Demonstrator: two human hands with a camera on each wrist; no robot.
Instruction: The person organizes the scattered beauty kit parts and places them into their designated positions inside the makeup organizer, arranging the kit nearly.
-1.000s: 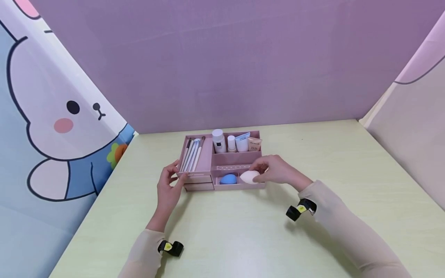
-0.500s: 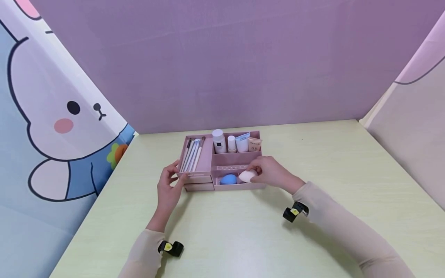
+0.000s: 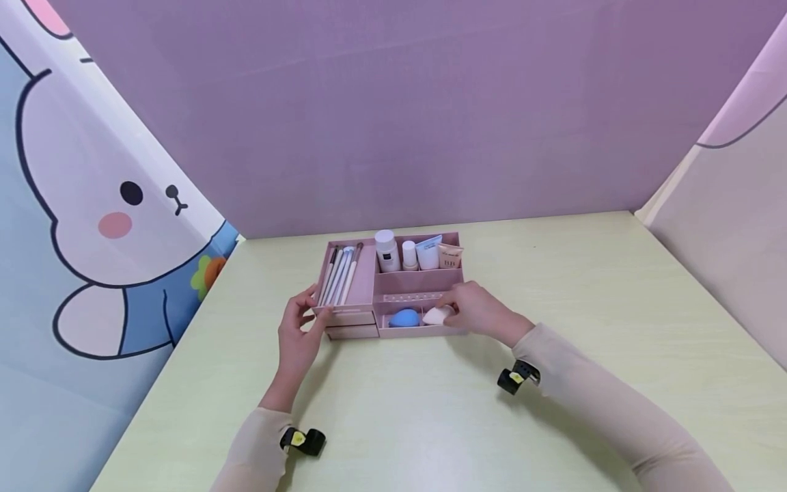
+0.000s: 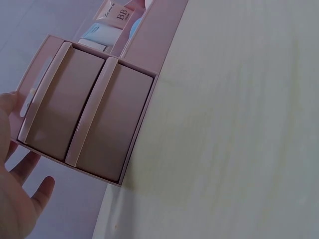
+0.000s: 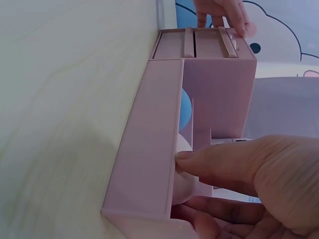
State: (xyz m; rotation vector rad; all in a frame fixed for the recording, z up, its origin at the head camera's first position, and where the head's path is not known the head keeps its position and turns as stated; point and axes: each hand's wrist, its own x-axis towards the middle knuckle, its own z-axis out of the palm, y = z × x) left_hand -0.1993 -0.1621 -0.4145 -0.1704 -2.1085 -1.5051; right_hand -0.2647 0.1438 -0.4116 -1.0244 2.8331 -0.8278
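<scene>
A pink makeup organizer [image 3: 418,279] stands on the table. My right hand [image 3: 482,309] pinches a white makeup sponge [image 3: 437,315] low in the organizer's front right compartment. In the right wrist view the thumb [image 5: 214,162] presses the sponge [image 5: 184,186] from one side, with fingers curled beneath it. Beside it in the same front section sits a blue makeup sponge [image 3: 404,318]. My left hand [image 3: 301,329] grips the organizer's front left corner, thumb at the top front edge above the two drawers [image 4: 87,107] and the other fingers along the side.
Several makeup brushes [image 3: 341,273] lie in the organizer's left tray. Its back section holds a white bottle [image 3: 387,251], a smaller white-capped bottle [image 3: 409,255], a blue-and-white tube [image 3: 428,251] and a BB cream tube [image 3: 451,256]. A purple backdrop [image 3: 418,123] rises behind the table [image 3: 393,417].
My right hand has moved slightly left and down, and the white sponge has sunk lower into the front compartment beside the blue one. The left hand stays on the organizer's corner.
</scene>
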